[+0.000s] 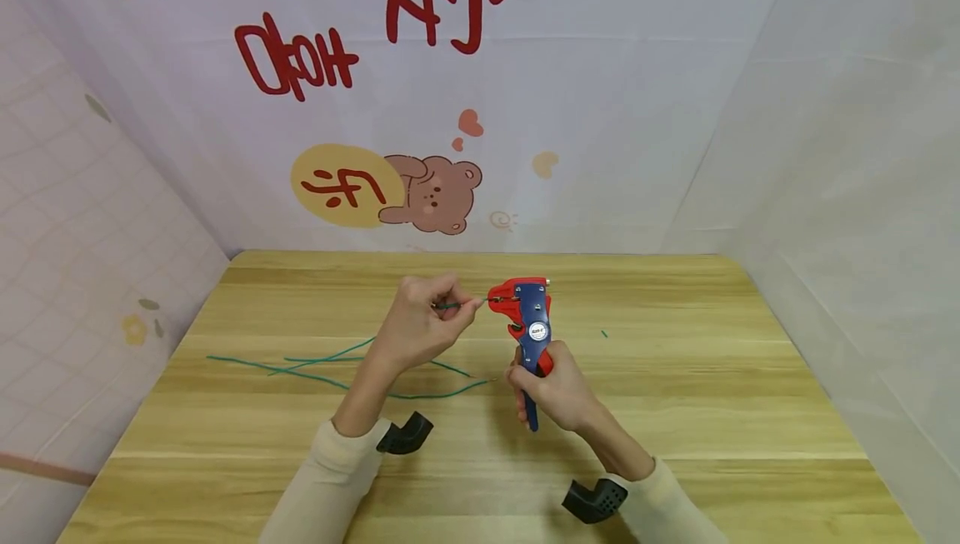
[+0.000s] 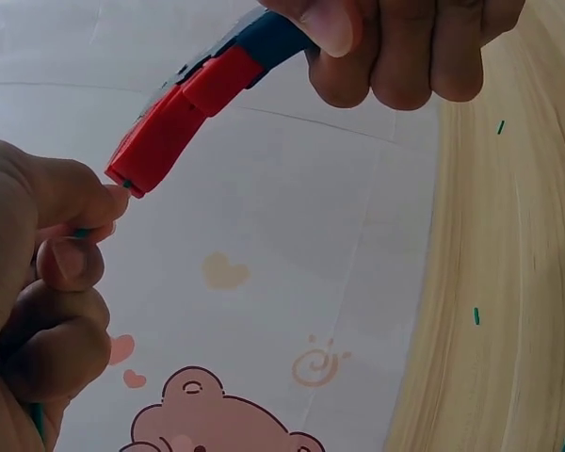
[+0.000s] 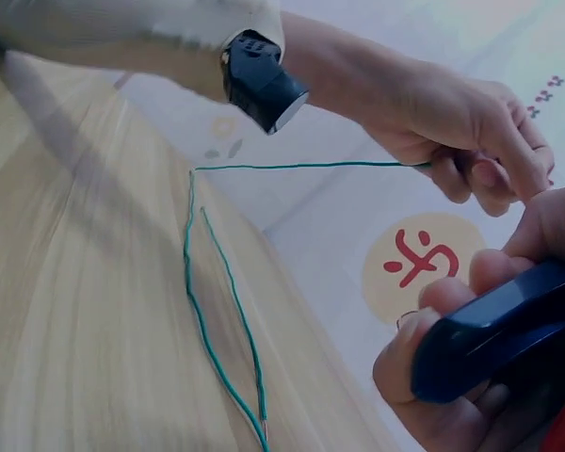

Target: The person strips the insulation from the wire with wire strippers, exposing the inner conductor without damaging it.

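Note:
My left hand (image 1: 422, 321) pinches a green wire (image 3: 311, 167) between thumb and fingertips. The wire's tail stretches out behind that hand in the right wrist view. Its front end sits at the red nose of a wire stripper (image 1: 532, 311), seen close up in the left wrist view. My right hand (image 1: 561, 391) grips the stripper's blue handles, fingers wrapped round them, with the tool held upright above the table. How much wire lies inside the jaws is hidden.
Several green wires (image 1: 438, 396) lie on the wooden table (image 1: 675, 444) left of and below the left hand; some ends show bare metal. Short green offcuts (image 2: 476, 316) lie on the right part. A white printed cloth (image 1: 600, 94) hangs behind the table.

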Action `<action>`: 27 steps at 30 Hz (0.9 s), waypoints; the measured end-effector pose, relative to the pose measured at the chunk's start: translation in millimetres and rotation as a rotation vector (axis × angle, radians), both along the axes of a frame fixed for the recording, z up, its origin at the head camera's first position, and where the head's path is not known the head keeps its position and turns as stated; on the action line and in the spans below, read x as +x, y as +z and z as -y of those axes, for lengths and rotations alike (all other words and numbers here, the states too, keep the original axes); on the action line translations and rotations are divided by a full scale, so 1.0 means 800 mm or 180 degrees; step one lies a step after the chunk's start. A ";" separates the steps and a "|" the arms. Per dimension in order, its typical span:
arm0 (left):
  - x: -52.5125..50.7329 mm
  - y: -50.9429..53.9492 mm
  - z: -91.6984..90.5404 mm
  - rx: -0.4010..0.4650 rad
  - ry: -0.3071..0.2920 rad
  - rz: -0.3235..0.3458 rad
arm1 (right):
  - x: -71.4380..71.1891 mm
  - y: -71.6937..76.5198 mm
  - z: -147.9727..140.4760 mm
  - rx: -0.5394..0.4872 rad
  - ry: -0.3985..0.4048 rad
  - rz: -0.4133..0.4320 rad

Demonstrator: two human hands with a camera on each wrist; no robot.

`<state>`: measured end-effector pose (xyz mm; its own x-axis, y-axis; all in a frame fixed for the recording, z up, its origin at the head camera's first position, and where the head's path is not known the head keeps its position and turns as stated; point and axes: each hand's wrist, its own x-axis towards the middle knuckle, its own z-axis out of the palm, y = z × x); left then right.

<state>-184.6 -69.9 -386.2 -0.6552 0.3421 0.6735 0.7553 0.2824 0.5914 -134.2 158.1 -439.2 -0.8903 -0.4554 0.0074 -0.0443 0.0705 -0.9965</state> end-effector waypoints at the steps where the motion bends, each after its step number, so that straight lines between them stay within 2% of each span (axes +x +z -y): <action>1: -0.001 -0.001 0.000 -0.0003 0.0000 0.0007 | 0.000 0.000 0.000 0.0016 -0.0015 0.0004; 10: -0.006 -0.002 -0.001 0.0041 -0.0085 0.0069 | -0.003 0.001 -0.002 0.0103 -0.0103 -0.0021; 18: -0.005 -0.003 -0.001 0.0061 -0.0070 0.0265 | -0.005 -0.001 -0.001 0.0092 -0.0162 0.0047; 27: -0.006 -0.007 -0.004 0.0042 -0.0046 0.0374 | -0.006 -0.002 -0.003 0.0122 -0.0218 0.0041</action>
<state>-189.5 -66.5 -391.8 -0.7251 0.3437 0.5968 0.6844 0.2637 0.6797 -139.3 160.7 -440.7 -0.9192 -0.3933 -0.0204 -0.0254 0.1110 -0.9935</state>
